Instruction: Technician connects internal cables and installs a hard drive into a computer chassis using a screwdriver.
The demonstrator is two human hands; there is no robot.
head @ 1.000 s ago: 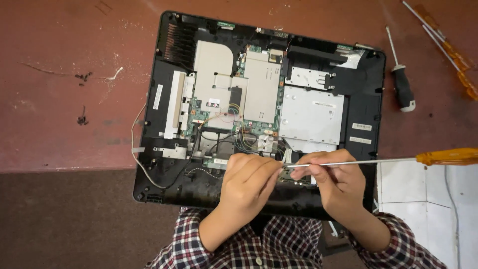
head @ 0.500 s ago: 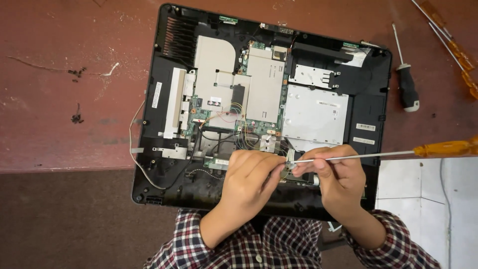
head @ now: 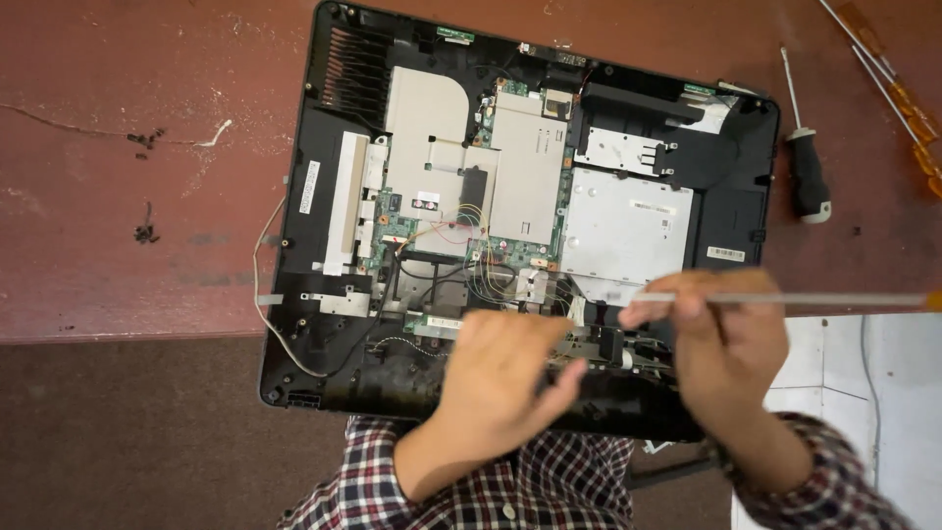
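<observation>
An opened black computer chassis [head: 324, 294] lies face down on a reddish table, with metal shields, a green circuit board and thin wires exposed. My left hand [head: 505, 378] rests over the lower middle of the chassis, fingers curled on the parts near the bottom edge; what it touches is hidden. My right hand [head: 721, 339] grips the metal shaft of a long screwdriver [head: 785, 298], whose shaft runs off toward the right edge. The screwdriver's tip sits near the lower middle of the board.
A black-handled screwdriver [head: 807, 167] lies right of the chassis. Orange-handled tools [head: 898, 93] lie at the top right corner. A white wire [head: 265, 294] loops out of the chassis's left side. White tiled floor [head: 883, 393] shows at the lower right.
The camera has shifted, so the chassis sits higher in the view. My hands have drawn slightly apart, and the screwdriver shaft has levelled out.
</observation>
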